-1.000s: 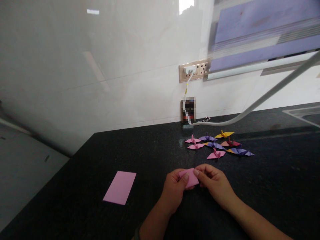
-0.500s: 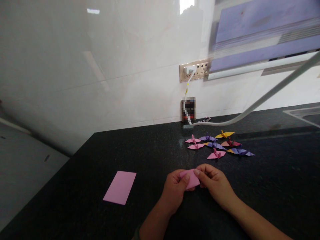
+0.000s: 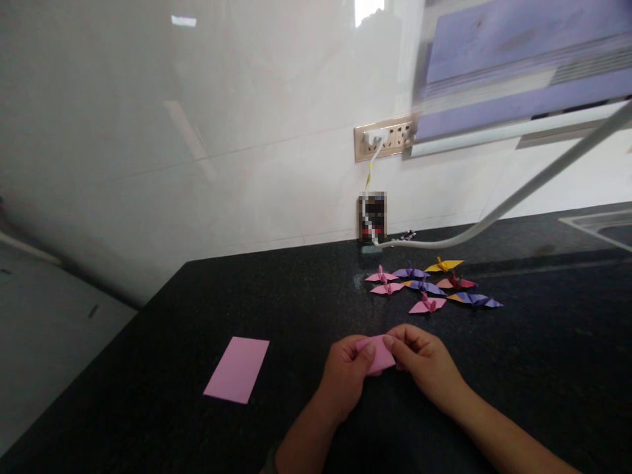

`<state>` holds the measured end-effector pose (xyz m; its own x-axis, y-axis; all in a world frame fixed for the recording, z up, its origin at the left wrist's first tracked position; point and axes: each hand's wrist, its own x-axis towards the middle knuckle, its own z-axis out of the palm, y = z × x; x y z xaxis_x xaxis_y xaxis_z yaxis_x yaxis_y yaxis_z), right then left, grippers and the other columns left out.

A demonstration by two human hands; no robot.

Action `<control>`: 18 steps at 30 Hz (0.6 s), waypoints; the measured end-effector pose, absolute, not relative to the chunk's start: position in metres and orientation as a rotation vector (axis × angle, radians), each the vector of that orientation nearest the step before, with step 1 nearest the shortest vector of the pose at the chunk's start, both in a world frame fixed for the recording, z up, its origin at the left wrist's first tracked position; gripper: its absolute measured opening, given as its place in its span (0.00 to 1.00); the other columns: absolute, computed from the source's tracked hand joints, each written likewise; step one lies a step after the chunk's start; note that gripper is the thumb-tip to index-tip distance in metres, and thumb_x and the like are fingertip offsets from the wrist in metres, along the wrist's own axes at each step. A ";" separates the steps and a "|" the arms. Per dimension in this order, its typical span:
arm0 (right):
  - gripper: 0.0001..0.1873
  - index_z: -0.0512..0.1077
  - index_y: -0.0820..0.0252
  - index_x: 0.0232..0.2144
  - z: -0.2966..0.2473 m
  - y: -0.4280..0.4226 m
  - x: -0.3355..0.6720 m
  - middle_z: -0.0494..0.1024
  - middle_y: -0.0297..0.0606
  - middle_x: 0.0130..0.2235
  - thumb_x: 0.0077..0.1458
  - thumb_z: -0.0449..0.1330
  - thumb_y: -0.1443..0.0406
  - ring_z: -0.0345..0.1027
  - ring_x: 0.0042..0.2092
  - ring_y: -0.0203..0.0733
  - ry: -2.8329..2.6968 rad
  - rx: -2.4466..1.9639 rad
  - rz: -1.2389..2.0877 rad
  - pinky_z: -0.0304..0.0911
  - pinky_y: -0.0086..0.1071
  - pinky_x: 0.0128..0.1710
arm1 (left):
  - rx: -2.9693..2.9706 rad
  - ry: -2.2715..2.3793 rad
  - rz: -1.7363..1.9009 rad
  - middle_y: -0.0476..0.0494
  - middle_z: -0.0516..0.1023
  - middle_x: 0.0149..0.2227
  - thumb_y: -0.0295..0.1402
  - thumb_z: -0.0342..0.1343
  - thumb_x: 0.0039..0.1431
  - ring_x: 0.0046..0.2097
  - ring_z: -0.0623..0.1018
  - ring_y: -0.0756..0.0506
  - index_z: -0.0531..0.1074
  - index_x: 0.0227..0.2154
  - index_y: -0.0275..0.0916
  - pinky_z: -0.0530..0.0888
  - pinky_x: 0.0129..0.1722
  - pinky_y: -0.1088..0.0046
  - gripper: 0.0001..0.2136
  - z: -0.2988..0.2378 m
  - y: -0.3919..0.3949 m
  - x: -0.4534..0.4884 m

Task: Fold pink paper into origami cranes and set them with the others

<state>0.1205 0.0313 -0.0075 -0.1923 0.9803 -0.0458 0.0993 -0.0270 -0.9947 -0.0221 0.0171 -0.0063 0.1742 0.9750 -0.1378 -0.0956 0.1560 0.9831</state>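
A small folded piece of pink paper (image 3: 380,356) is held between my two hands, above the dark countertop. My left hand (image 3: 346,372) pinches its left side, thumb on top and fingers underneath. At the upper right corner, my right hand (image 3: 419,355) grips it between thumb and curled fingers. The undersides of the fold are hidden by my fingers. To the left, a flat pink sheet (image 3: 237,370) lies on the counter. Beyond my hands sit several folded paper cranes: a pink crane (image 3: 427,305), a purple crane (image 3: 423,286) and a yellow crane (image 3: 444,265) among them.
The black speckled countertop (image 3: 162,329) runs back to a pale tiled wall (image 3: 247,164). A white cable (image 3: 459,238) trails from a wall socket (image 3: 382,138) across the counter's back right. A pixelated box (image 3: 374,218) leans against the wall. A framed recess (image 3: 602,227) lies far right.
Almost nothing differs. Both hands keep their hold on the folded pink paper, with only a very slight shift of the fingers.
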 end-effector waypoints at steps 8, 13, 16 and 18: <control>0.10 0.67 0.61 0.22 -0.008 0.031 0.124 0.62 0.29 0.19 0.47 0.53 0.60 0.55 0.21 0.32 -1.607 -1.230 1.233 0.53 0.25 0.21 | 1.482 1.303 1.079 0.44 0.72 0.26 0.35 0.51 0.48 0.30 0.70 0.48 0.73 0.26 0.35 0.65 0.30 0.74 0.09 -0.007 0.018 -0.028; 0.09 0.68 0.61 0.21 -0.006 0.030 0.123 0.63 0.30 0.18 0.47 0.53 0.62 0.55 0.21 0.32 -1.707 -1.224 1.157 0.53 0.25 0.21 | 1.638 1.340 1.056 0.46 0.70 0.23 0.34 0.50 0.49 0.28 0.69 0.49 0.73 0.21 0.37 0.64 0.28 0.75 0.09 -0.001 0.018 -0.031; 0.10 0.69 0.60 0.24 -0.004 0.030 0.124 0.63 0.30 0.20 0.49 0.52 0.61 0.56 0.23 0.32 -1.707 -1.190 1.150 0.55 0.25 0.22 | 1.564 1.362 1.073 0.46 0.70 0.22 0.34 0.51 0.48 0.26 0.68 0.49 0.72 0.20 0.36 0.63 0.27 0.75 0.09 -0.002 0.020 -0.032; 0.14 0.69 0.61 0.23 -0.002 0.030 0.127 0.63 0.32 0.22 0.52 0.49 0.60 0.57 0.24 0.33 -1.720 -1.153 1.109 0.56 0.26 0.24 | 1.460 1.363 1.084 0.46 0.70 0.21 0.35 0.51 0.48 0.25 0.67 0.50 0.72 0.21 0.35 0.63 0.26 0.75 0.10 -0.004 0.021 -0.034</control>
